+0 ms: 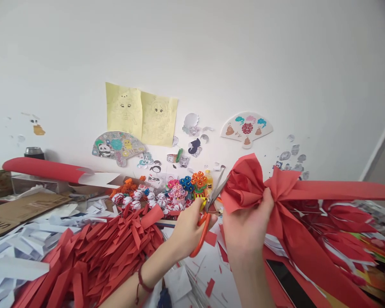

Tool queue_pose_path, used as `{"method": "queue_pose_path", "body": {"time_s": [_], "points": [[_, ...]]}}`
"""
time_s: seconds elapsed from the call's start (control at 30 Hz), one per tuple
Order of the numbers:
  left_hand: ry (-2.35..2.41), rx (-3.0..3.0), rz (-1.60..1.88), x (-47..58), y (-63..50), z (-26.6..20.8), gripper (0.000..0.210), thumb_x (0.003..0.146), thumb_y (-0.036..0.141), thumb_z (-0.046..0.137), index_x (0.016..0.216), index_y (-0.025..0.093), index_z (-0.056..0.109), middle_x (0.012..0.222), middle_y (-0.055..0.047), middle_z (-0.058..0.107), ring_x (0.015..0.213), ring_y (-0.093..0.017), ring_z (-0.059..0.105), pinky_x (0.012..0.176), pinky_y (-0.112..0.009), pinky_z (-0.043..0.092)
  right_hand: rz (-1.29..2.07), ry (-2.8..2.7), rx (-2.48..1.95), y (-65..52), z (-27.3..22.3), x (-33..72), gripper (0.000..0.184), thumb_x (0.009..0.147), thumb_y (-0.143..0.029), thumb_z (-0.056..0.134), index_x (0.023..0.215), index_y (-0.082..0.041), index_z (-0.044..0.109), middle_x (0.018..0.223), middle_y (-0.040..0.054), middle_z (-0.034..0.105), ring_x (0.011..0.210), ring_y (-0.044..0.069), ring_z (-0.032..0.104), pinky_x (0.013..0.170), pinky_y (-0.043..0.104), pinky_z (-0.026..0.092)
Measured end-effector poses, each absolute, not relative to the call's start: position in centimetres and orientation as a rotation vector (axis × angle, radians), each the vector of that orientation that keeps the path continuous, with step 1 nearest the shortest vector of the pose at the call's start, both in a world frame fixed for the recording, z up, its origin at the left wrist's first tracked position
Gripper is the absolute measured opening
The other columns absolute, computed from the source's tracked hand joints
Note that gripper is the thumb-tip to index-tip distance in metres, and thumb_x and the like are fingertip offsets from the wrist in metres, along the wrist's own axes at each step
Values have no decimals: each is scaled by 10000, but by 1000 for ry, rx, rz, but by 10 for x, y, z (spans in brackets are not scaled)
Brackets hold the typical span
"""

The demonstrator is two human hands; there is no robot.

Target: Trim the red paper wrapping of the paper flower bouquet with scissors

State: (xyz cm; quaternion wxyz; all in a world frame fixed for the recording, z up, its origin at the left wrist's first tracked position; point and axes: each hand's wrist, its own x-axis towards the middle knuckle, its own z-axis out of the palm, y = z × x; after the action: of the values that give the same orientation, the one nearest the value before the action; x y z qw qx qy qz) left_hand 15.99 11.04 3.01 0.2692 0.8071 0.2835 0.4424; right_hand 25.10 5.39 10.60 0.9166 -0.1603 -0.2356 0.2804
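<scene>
My left hand (192, 224), with a dark red cord bracelet on the wrist, grips orange-handled scissors (204, 233). Their blades point up, spread apart, close to the left edge of a red paper flower (244, 184). Whether the blades touch the paper I cannot tell. My right hand (248, 222) pinches the flower at its gathered base, and its fingers are partly hidden behind the petals. From that base a pleated fan of red paper and long red strips (336, 190) reach out to the right and down.
Folded red strips (112, 248) and white strips (22, 244) lie heaped at the left. A red paper roll (45, 171) lies behind them. Small colourful craft flowers (179, 188) stand at the back by the wall. A phone (290, 284) rests below my right hand, among paper scraps.
</scene>
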Motion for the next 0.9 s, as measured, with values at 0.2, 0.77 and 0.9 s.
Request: {"method": "queue_pose_path", "body": {"time_s": [0.2, 0.77, 0.9], "points": [[770, 2189, 1199, 159, 110, 32, 267, 879, 407, 504, 781, 236, 324, 700, 68, 467, 621, -121, 373, 592, -242, 265, 582, -499, -343, 55, 104, 250, 421, 854, -491, 507, 1184, -252, 610, 1214, 66, 636, 1082, 213, 622, 1057, 479, 428], [800, 2235, 1204, 152, 109, 40, 332, 866, 422, 545, 736, 227, 311, 625, 84, 386, 580, -105, 283, 549, -237, 225, 705, -441, -316, 55, 105, 246, 395, 832, -482, 553, 1143, -255, 641, 1197, 63, 659, 1112, 227, 623, 1044, 470, 460], [783, 2224, 1206, 152, 108, 42, 347, 866, 422, 555, 720, 223, 312, 606, 86, 374, 569, -101, 269, 543, -233, 217, 744, -437, -266, 56, 103, 246, 421, 834, -490, 560, 1183, -264, 625, 1246, 27, 637, 1148, 199, 604, 1081, 422, 425]]}}
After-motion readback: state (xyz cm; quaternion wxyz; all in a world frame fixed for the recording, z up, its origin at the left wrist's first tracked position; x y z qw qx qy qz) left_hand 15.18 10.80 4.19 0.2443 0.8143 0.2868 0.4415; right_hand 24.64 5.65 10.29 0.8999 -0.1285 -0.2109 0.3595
